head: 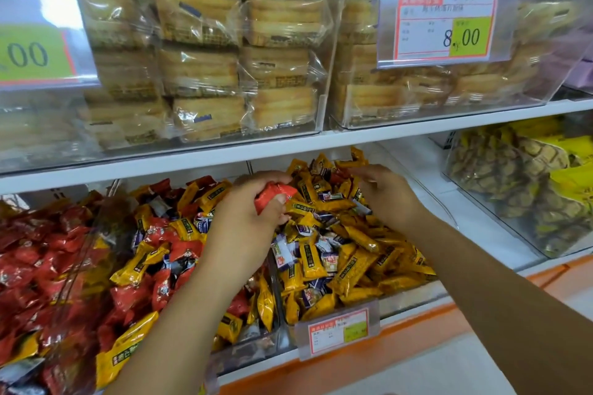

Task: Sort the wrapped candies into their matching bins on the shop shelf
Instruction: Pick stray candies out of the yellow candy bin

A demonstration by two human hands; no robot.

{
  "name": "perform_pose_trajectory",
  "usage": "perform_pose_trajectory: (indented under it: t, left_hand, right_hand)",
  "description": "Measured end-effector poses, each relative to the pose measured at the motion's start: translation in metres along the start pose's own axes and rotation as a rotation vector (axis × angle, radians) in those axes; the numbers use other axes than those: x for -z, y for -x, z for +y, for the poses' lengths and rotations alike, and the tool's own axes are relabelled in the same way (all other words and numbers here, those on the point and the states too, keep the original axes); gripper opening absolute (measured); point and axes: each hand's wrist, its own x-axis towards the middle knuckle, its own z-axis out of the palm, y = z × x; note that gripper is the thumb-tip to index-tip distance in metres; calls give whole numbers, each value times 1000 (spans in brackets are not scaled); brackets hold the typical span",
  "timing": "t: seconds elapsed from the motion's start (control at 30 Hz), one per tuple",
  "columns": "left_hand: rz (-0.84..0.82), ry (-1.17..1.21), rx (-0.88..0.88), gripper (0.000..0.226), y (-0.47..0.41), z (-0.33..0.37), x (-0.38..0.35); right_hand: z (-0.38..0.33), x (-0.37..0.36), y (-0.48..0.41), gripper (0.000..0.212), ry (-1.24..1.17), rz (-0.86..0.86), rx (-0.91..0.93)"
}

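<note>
Over the yellow bin (pixel 409 300), left grip (pixel 253 218) clutched red candies (pixel 272 194); right grip (pixel 388 196) probed yellow candies (pixel 353 266), hold unclear. Judged best: carry reds leftward to red bin (pixel 93 224), squeezing firmly.

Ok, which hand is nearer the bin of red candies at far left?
Left. The left hand, gripping a red candy, is at the mixed pile, right of the red bin. The right hand is farther right, reaching into the yellow candies.

Candy bins (pixel 409 298) open on top — shelf board (pixel 321 142) low overhead, clear dividers (pixel 96 228) btwn.
</note>
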Motion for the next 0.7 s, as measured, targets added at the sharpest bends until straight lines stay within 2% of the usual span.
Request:
perform_pose_trajectory:
  t: [0.17,0.27,0.33,0.47,0.57,0.7]
  left_hand:
    - [7,-36,-9,24,2,-5,2]
    - [12,-36,-15,23,0,-5,2]
    - [10,-36,-15,23,-1,-5,2]
    - [16,-47,-14,24,1,-4,10]
    - [21,-80,-5,25,7,-6,24]
    - [95,-233,-25,34,24,-15,67]
  right_hand:
    - [18,-27,-56,39,367,-150,-15]
    - [23,-41,-66,42,523,-166,-51]
    - [21,-39,-63,39,508,-129,-70]
    - [9,-16,-38,28,377,-59,25]
    - [-16,0,-9,28,183,-75,27]
    - [-79,-7,26,9,14,-144,127]
